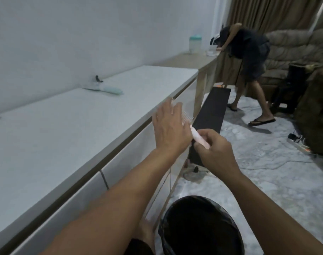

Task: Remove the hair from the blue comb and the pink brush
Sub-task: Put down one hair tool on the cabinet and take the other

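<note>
White cabinet top [68, 126] stood beside me; above the black bin [201, 227], my right hand [215, 153] pinched the pink brush [253, 138]'s handle. My left hand [169, 129], fingers loosely spread, covered its bristled head; I judged the brush light, rigid and best held by the handle.

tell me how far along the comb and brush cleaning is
In hand: the right hand grips the pink brush by its handle while the left hand works at its bristles above the black-lined bin. The blue comb lies on the white counter; whether it's clean can't be told.

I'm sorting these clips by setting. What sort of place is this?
Most likely a home living room: a padded sofa and long curtains at the far end, a white cabinet along the wall, and a lined bin on the floor.
</note>
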A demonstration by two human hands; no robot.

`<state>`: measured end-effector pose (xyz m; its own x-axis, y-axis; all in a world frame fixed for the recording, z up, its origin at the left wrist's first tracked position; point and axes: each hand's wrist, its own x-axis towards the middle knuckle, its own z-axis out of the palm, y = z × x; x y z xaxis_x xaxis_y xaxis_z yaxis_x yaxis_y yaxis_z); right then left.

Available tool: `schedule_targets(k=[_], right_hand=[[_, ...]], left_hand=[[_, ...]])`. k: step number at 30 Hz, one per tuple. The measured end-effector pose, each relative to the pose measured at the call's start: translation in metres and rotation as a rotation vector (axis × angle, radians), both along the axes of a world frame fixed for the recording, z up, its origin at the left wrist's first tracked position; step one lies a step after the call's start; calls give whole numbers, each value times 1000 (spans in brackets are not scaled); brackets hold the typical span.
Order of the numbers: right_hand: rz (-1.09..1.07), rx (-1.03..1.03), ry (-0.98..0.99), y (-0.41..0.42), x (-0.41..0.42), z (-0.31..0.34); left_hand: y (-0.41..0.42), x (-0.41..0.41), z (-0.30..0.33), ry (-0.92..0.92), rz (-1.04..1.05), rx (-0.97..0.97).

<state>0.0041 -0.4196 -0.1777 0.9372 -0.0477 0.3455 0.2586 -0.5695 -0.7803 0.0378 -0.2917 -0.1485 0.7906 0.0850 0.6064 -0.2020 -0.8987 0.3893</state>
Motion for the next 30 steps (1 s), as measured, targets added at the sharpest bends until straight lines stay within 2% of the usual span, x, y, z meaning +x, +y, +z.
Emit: schedule_targets(k=[2,5,11,18,30], right_hand=[[7,-32,-39,9,4,22],[44,-73,-67,25,8,50],[97,-100,-104,69,12,83],[207,-188,-67,130,34,106],[395,-369,-63,247,86,111]], left_hand=[[13,4,16,-2,-51,84],[40,11,39,-38,-93,113],[86,15,60,-75,-6,87],[151,22,75,46,157,112],[282,44,86,291,242,157]])
